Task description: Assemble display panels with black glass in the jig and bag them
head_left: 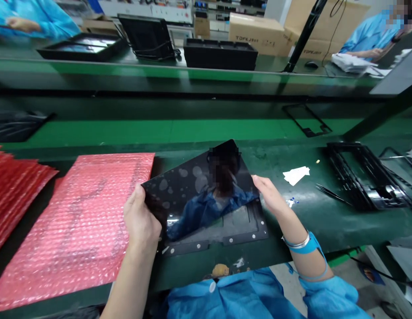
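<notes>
A glossy black panel [186, 186] is tilted in front of me, a reflection and pale smudges showing on its face. Its left edge is gripped by my left hand [141, 217], the thumb along the near corner. At the right edge, my right hand [270, 195] holds the panel with its fingertips partly hidden. Beneath the panel, a black plate with round silvery spots [239, 240] lies on the green bench. A blue strap circles my right wrist.
Pink bubble-wrap sheets [93, 212] lie left, beside a stack of red bubble bags [16, 190]. Tweezers [332, 194], white scraps [296, 175] and black frames [362, 177] are right. Beyond stand black trays [220, 54], cartons [254, 35] and two people in blue.
</notes>
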A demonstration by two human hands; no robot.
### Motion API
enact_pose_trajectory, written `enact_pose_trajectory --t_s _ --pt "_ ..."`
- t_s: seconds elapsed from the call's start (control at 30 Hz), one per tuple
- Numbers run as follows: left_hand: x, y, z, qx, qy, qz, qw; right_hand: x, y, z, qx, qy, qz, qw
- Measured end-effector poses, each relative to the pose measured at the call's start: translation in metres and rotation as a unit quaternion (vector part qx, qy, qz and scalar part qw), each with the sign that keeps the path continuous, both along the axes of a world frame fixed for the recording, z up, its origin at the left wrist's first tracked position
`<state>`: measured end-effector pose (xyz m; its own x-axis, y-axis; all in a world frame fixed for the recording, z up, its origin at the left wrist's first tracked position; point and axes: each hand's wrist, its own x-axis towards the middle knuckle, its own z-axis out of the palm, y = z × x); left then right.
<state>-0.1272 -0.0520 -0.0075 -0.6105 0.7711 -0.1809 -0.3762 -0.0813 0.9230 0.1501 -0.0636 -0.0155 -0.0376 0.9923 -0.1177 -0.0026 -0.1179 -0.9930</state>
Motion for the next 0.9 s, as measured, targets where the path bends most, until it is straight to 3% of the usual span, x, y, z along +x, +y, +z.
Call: enact_pose_trajectory --t_s 0.23,0.43,0.63,0.73,0.9 --pt "-0.002 -0.003 -0.004 0.010 -0.037 -0.006 0.999 -0.010 -0.008 0.004 -0.032 0.006 0.032 0.999" --pt "0.007 -0.004 0.001 0.013 -0.055 0.009 0.998 -0.010 -0.008 0.004 -0.032 0.052 0.010 0.998" --pt "0.006 -0.006 -0.005 0.047 -0.043 0.030 0.998 0.000 -0.006 0.009 -0.069 0.103 0.066 0.990" --pt "0.002 -0.008 -0.006 0.066 -0.026 0.053 0.996 0.001 -0.008 0.009 -0.060 0.103 0.065 0.991" --pt "0.000 -0.008 -0.003 0.061 -0.019 0.032 0.997 -0.003 -0.009 0.004 -0.024 0.089 0.048 0.995"
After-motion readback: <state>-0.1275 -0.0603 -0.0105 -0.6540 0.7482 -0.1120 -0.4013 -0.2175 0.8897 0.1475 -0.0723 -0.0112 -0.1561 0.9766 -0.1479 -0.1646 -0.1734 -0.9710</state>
